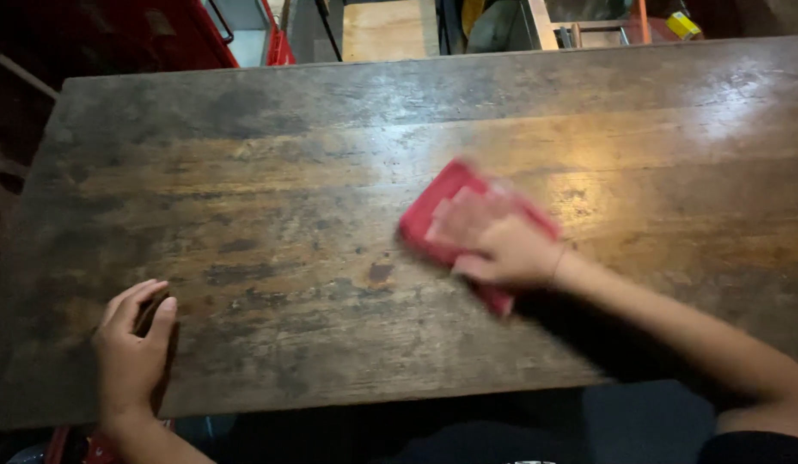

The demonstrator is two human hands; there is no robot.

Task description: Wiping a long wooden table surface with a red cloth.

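A worn, dark wooden table (287, 215) fills the view. My right hand (502, 249) presses flat on a red cloth (437, 210) near the table's middle right; hand and cloth are blurred by motion. Part of the cloth is hidden under my fingers. My left hand (132, 352) rests on the table near its front left edge, fingers slightly apart, holding nothing.
The table's front edge (373, 391) runs close to my body, with dark floor below. Beyond the far edge stand red metal frames (244, 34), a wooden panel (386, 26) and a yellow object (682, 24) at the top right. A bright glare lies on the table's right side.
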